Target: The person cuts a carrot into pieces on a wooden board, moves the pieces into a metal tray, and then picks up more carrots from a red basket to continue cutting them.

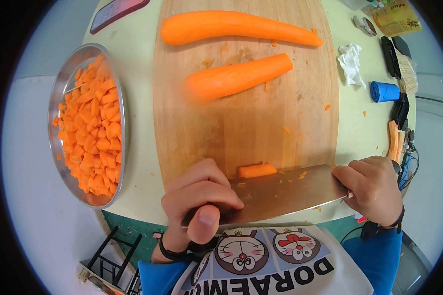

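A wide-bladed cleaver [285, 194] lies across the near edge of the wooden cutting board [251, 132], its flat side facing up and bits of carrot stuck to it. My left hand [199, 199] is closed around the blade's left end, thumb along the near side. At the other end, my right hand [371, 189] is closed on the cleaver and hides its handle. Just beyond the blade sits a short carrot piece [257, 170]. Farther up the board are a whole peeled carrot [231, 27] and a shorter cut carrot [238, 78].
To the left stands an oval metal tray [122, 142] heaped with diced carrot [96, 132]. A phone [115, 14] is at the back left. Along the right are a crumpled tissue [351, 64], a blue roll [384, 92], black items and cables [411, 167].
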Available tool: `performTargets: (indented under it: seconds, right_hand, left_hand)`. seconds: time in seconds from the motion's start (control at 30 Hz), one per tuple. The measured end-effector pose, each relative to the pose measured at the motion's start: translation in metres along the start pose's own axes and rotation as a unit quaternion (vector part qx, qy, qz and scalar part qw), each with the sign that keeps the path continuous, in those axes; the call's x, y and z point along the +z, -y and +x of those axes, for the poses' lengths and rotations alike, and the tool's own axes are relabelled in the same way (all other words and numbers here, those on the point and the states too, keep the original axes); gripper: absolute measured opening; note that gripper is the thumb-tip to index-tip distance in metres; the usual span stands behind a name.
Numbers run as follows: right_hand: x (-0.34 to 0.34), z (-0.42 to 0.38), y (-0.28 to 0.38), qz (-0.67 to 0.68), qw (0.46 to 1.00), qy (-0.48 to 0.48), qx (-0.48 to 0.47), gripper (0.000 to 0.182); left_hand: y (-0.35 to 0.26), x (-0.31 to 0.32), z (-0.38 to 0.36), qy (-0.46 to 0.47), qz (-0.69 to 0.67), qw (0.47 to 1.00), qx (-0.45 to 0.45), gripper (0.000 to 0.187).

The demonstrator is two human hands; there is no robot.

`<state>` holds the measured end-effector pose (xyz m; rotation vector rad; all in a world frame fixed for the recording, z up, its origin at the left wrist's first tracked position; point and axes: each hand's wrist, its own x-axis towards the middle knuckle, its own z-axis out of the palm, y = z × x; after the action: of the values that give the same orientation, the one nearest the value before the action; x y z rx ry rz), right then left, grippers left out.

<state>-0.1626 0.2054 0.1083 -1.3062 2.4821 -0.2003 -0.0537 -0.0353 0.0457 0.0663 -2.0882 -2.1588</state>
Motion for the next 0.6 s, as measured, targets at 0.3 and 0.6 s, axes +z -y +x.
performTargets:
  seconds: [0.3, 0.6]
  right_hand:
    - [0.002, 0.011, -0.001, 0.009, 1.000, 0.023, 0.007, 0.017]
    - [0.003, 0.013, -0.003, 0.027, 0.999, 0.044, 0.013, 0.020]
  left_hand:
    - [0.016, -0.002, 0.003, -0.012, -0.019, 1.000, -0.004, 0.044]
    - [0.017, -0.004, 0.005, -0.005, -0.010, 1.000, 0.003, 0.040]
